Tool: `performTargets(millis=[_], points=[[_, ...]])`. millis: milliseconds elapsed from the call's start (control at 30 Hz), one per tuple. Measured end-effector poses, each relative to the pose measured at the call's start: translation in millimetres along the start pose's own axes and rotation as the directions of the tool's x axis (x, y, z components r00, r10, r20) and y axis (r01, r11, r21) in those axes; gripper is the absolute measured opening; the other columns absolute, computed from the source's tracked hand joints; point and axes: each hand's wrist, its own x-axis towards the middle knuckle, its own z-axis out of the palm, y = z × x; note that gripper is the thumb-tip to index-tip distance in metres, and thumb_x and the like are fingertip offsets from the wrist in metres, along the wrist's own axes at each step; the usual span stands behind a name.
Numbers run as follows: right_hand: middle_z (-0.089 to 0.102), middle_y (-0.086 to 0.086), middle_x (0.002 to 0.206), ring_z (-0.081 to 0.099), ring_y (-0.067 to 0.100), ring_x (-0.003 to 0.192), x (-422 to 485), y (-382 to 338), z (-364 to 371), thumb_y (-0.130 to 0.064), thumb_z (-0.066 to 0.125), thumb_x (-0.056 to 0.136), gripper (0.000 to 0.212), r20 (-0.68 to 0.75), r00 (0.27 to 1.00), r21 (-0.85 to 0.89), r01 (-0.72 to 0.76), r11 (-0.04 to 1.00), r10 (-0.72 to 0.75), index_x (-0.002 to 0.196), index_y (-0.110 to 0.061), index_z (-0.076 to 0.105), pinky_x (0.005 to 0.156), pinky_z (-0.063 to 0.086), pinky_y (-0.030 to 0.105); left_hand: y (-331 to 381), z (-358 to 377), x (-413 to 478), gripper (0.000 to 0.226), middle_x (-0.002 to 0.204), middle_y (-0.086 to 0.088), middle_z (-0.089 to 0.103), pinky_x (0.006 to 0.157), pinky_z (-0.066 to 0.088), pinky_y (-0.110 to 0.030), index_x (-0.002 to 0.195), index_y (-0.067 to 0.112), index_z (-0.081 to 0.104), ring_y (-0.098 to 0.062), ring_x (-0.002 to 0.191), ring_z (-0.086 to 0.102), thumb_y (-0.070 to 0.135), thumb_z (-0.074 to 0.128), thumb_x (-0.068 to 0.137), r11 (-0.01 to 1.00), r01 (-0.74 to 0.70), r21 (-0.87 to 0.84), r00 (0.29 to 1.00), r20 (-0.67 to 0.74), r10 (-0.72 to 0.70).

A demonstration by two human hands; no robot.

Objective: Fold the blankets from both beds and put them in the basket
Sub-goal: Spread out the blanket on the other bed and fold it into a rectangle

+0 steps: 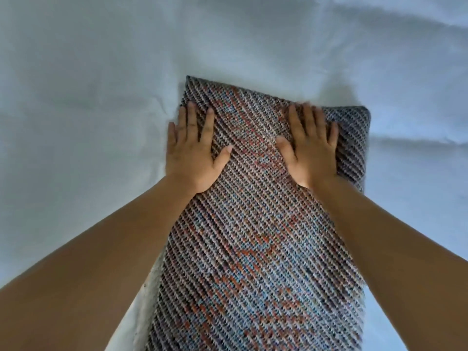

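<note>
A knitted blanket (253, 224) in grey, blue and orange diagonal stripes lies folded into a long narrow strip on the white bed sheet (88, 84), running from the bottom edge toward the middle. My left hand (195, 150) lies flat on its far left edge, fingers spread, partly over the sheet. My right hand (311, 145) rests flat on the far right part, fingers apart and slightly blurred. Neither hand grips the fabric. No basket is in view.
The wrinkled white sheet surrounds the blanket on all sides. A pale fuzzy underside of the blanket (149, 287) shows along its lower left edge.
</note>
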Motion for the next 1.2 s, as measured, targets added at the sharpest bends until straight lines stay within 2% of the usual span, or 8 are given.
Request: performTargets(millis=[333,467,567,633,733,933,1133,1200], points=[[0.013,0.01,0.157,0.005,0.026,0.144,23,37,26,-0.058,0.018,0.088,0.07,-0.088,0.996,0.131,0.018,0.991,-0.006,0.148,-0.023,0.009,0.112,-0.007,0.046,10,2,17,0.084,0.154,-0.021,-0.009,0.112,-0.01,-0.044,0.147,0.018,-0.011,-0.033,0.142,-0.012,0.067,0.013,0.083,0.994,0.056,0.096,0.998,0.0,-0.057],[0.012,0.013,0.156,0.005,0.029,0.144,21,31,8,-0.049,0.025,0.092,0.067,-0.107,0.994,0.142,0.033,0.989,-0.017,0.148,-0.016,0.011,0.113,-0.007,0.048,37,-20,10,0.074,0.154,-0.018,-0.014,0.109,-0.014,-0.049,0.146,0.011,-0.01,-0.032,0.141,-0.016,0.051,0.019,0.092,0.99,0.109,0.093,0.994,0.004,-0.11],[0.01,0.011,0.156,0.007,0.027,0.144,-21,15,-2,-0.039,0.026,0.097,0.059,-0.183,0.977,0.187,0.143,0.972,-0.108,0.147,-0.012,0.01,0.115,-0.003,0.045,76,-24,-25,0.063,0.152,-0.006,-0.017,0.109,-0.016,-0.046,0.145,0.013,-0.011,-0.026,0.138,-0.02,0.04,0.013,0.094,0.999,-0.039,0.022,0.993,-0.111,0.041],[0.008,0.009,0.154,0.004,0.023,0.143,-72,-5,-2,-0.036,0.023,0.098,0.055,-0.133,0.973,0.265,0.218,0.939,-0.188,0.146,-0.011,0.011,0.117,0.001,0.042,99,-16,-61,0.059,0.154,-0.003,-0.009,0.112,-0.013,-0.041,0.145,0.012,-0.007,-0.019,0.138,-0.018,0.035,0.011,0.094,0.993,-0.112,-0.049,0.992,-0.071,0.108],[0.022,0.014,0.15,0.012,0.027,0.138,-143,-11,17,-0.036,0.027,0.094,0.057,0.009,0.962,0.212,0.264,0.941,-0.272,0.143,-0.007,0.024,0.111,0.009,0.05,98,8,-112,0.056,0.155,-0.003,-0.007,0.112,-0.013,-0.037,0.142,0.016,-0.011,-0.013,0.136,-0.019,0.038,0.008,0.094,0.998,-0.038,-0.044,0.997,0.069,0.041],[0.024,0.018,0.152,0.02,0.034,0.141,-169,38,37,-0.048,0.026,0.09,0.069,0.056,0.998,0.091,-0.035,0.995,0.03,0.145,-0.007,0.021,0.11,0.004,0.048,44,27,-144,0.072,0.156,-0.01,0.003,0.111,-0.012,-0.033,0.148,0.012,-0.001,-0.019,0.142,-0.004,0.053,0.017,0.091,0.986,0.166,0.0,0.986,0.034,-0.165],[-0.004,0.012,0.156,-0.006,0.025,0.143,-177,8,27,-0.048,0.013,0.093,0.068,0.025,0.993,0.086,-0.117,0.989,0.115,0.146,-0.008,-0.004,0.112,-0.014,0.041,57,12,-149,0.068,0.155,-0.014,-0.008,0.112,-0.01,-0.042,0.146,0.008,-0.007,-0.027,0.143,-0.009,0.046,0.017,0.095,0.978,0.209,-0.011,0.977,0.047,-0.208],[-0.011,0.009,0.153,-0.013,0.02,0.141,-204,-26,27,-0.046,0.009,0.096,0.062,0.015,1.0,0.18,-0.009,0.984,0.006,0.144,-0.011,-0.009,0.115,-0.016,0.036,75,10,-171,0.063,0.153,-0.011,-0.008,0.112,-0.009,-0.044,0.144,0.007,-0.006,-0.025,0.141,-0.008,0.042,0.014,0.096,0.992,0.125,-0.028,0.991,-0.04,-0.126]])
